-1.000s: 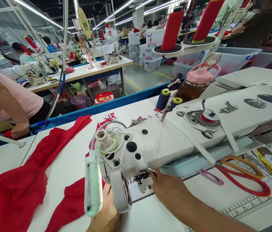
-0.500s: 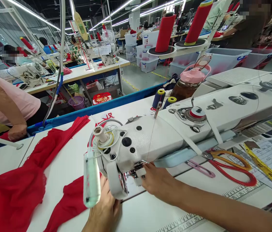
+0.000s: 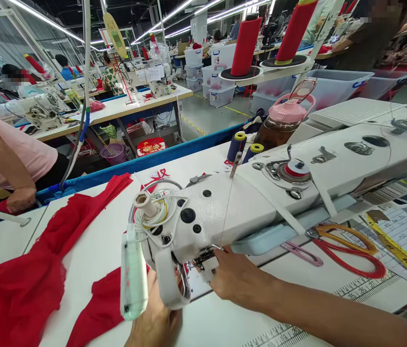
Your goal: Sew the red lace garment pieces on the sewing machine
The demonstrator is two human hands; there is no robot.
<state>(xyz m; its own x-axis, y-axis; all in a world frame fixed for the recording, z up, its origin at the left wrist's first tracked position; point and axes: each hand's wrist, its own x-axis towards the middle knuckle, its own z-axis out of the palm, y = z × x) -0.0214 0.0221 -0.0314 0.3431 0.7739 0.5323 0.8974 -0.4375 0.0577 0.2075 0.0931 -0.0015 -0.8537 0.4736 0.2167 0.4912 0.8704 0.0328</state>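
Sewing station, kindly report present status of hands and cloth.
Left hand, right hand at sewing machine; grip unclear. Red cloth beside left hand. Lamp partly blocks view.

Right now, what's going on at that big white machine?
A person has both bare hands at the front end of a white sewing machine. The left hand is near a small piece of soft red cloth; the right hand is tucked close to the machine's other side. What their fingertips hold is hidden. A larger heap of red fabric lies on the white tabletop, left of the machine.
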